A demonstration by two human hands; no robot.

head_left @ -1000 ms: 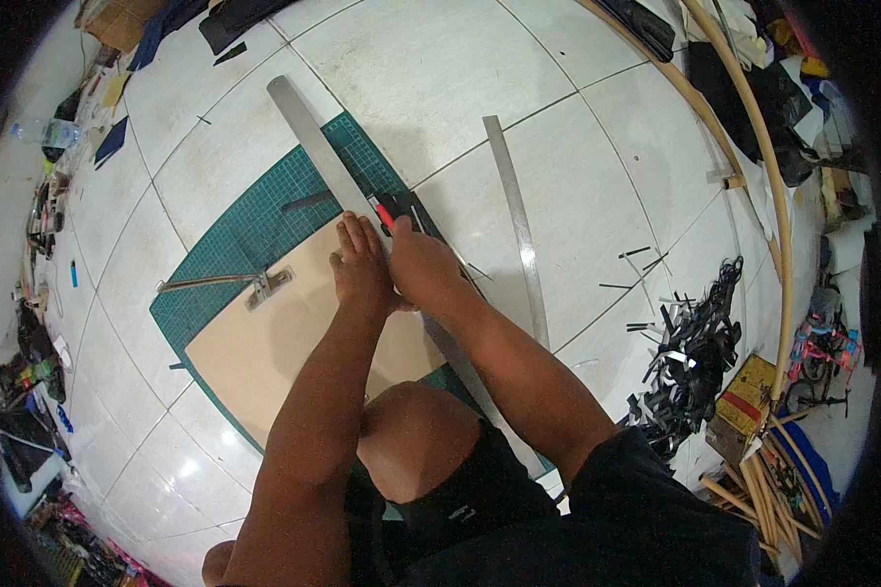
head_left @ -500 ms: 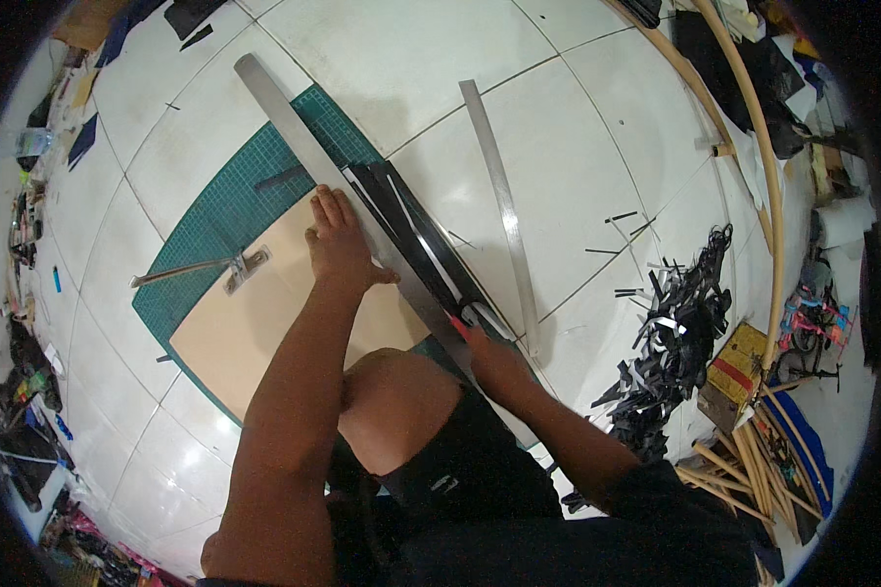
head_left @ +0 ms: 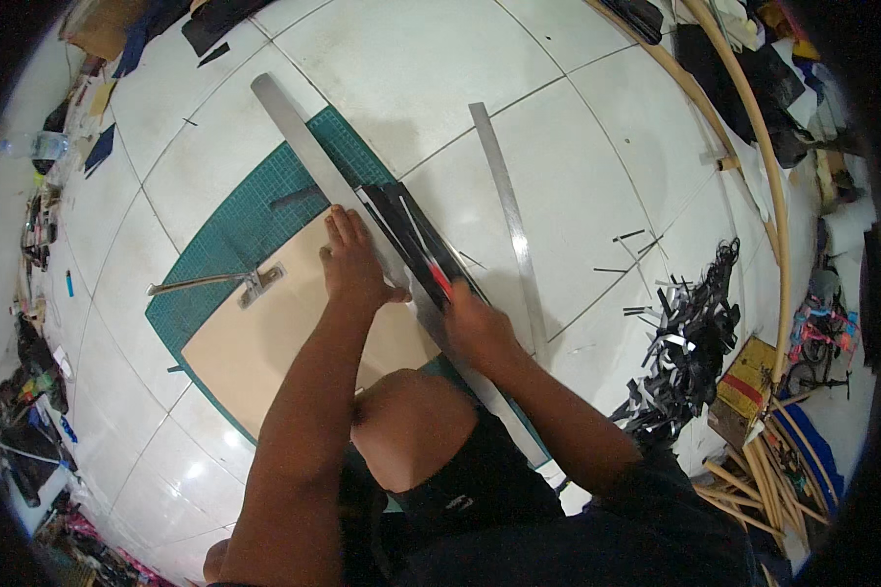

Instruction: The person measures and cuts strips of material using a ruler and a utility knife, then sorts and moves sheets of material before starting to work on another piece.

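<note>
My left hand (head_left: 355, 266) lies with fingers stretched out, pressing on a long metal ruler (head_left: 294, 127) and the tan board (head_left: 264, 338) beside it. My right hand (head_left: 480, 328) is closed around a red cutter knife (head_left: 440, 281) at the ruler's right edge. Under the knife, black strip material (head_left: 394, 210) with some white pieces runs along the ruler; the blade's contact cannot be made out. A green cutting mat (head_left: 220, 220) lies beneath. On the board's far left edge sits a metal clip-like fitting with a long handle (head_left: 259, 284).
A second metal ruler (head_left: 509, 215) lies on the white tiled floor to the right. Beyond it is a heap of black and white scraps (head_left: 690, 338). Rattan-like poles (head_left: 764, 470) and a yellow box (head_left: 746, 382) stand at the right. My bent knee (head_left: 411, 426) rests by the mat.
My right hand with the cutter knife has moved farther away from me along the ruler. My left hand stays in place on the ruler. The whole view has shifted slightly.
</note>
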